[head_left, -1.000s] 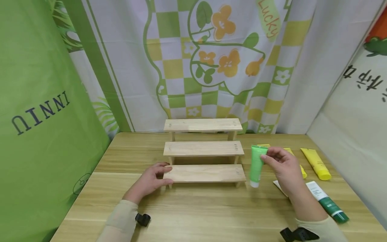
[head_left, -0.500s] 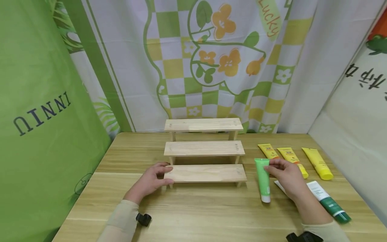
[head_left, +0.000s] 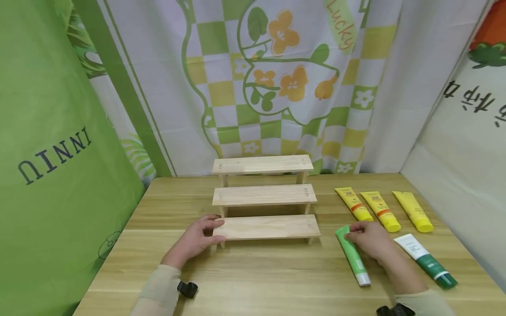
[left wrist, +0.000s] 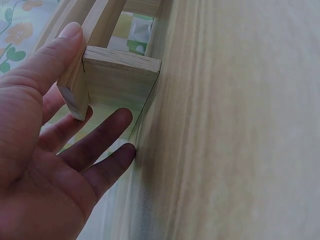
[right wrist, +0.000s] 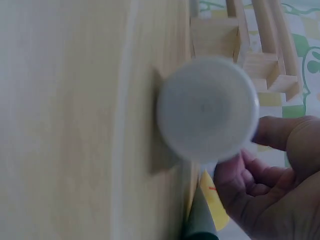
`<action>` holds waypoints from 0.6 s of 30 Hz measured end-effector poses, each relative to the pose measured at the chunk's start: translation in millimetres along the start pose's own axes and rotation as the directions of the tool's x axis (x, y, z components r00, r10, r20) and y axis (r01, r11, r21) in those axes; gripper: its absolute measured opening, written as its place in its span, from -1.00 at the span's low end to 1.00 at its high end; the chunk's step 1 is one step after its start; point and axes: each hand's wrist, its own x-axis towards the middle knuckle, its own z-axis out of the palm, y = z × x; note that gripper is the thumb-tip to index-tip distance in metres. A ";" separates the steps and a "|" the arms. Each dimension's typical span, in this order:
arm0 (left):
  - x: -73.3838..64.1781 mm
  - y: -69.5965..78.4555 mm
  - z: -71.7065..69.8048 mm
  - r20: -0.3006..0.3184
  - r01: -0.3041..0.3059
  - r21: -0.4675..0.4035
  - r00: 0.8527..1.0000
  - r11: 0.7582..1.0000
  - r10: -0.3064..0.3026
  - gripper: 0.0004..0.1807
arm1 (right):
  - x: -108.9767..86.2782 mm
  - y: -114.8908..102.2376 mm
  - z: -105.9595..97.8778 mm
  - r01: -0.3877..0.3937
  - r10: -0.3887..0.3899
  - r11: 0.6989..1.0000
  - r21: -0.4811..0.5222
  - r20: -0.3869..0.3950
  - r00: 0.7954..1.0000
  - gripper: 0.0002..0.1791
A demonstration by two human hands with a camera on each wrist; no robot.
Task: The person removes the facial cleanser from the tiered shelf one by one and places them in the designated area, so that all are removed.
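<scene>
A three-step wooden display stand [head_left: 265, 227] stands on the table. At its left end my left hand [head_left: 197, 239] holds the lowest step, thumb on one face and a finger on the other; the remaining fingers spread loosely in the left wrist view. My right hand [head_left: 373, 241] pinches a light green squeeze tube [head_left: 353, 254] by its flat end, low over the table. The tube's white cap [right wrist: 207, 109] faces the right wrist camera and hides most of the tube there. Whether the tube touches the tabletop, I cannot tell.
Three yellow tubes [head_left: 380, 211] lie in a row at the back right of the wooden table [head_left: 253, 281]. Beside my right forearm lies a white and dark green tube [head_left: 427, 261]. A patterned curtain [head_left: 276, 87] hangs behind the stand.
My right hand has lowered the green tube toward the table and slightly right, from near upright to lying aslant. My left hand stays on the stand.
</scene>
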 end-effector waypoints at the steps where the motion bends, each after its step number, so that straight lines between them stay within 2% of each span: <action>1: -0.9 -2.1 -1.0 -0.002 0.001 0.005 1.000 1.000 -0.001 -0.31 | 0.6 -1.2 2.5 0.007 -0.007 1.000 -0.020 0.001 1.000 -0.60; 6: -4.1 -10.8 -5.6 -0.028 0.017 0.009 0.999 1.000 -0.017 -0.30 | 5.0 -9.9 8.0 0.060 -0.063 0.992 -0.114 -0.023 0.998 -0.70; 12: -1.2 -8.8 -10.7 -0.001 0.022 0.049 1.000 0.999 -0.022 -0.29 | 3.2 -14.6 2.6 0.056 -0.058 0.992 -0.109 -0.015 0.998 -0.64; 18: 3.6 1.6 -21.3 0.048 0.006 0.182 0.999 0.983 -0.016 -0.32 | 4.7 -32.3 -11.4 0.097 -0.096 0.991 -0.091 0.010 0.995 -0.57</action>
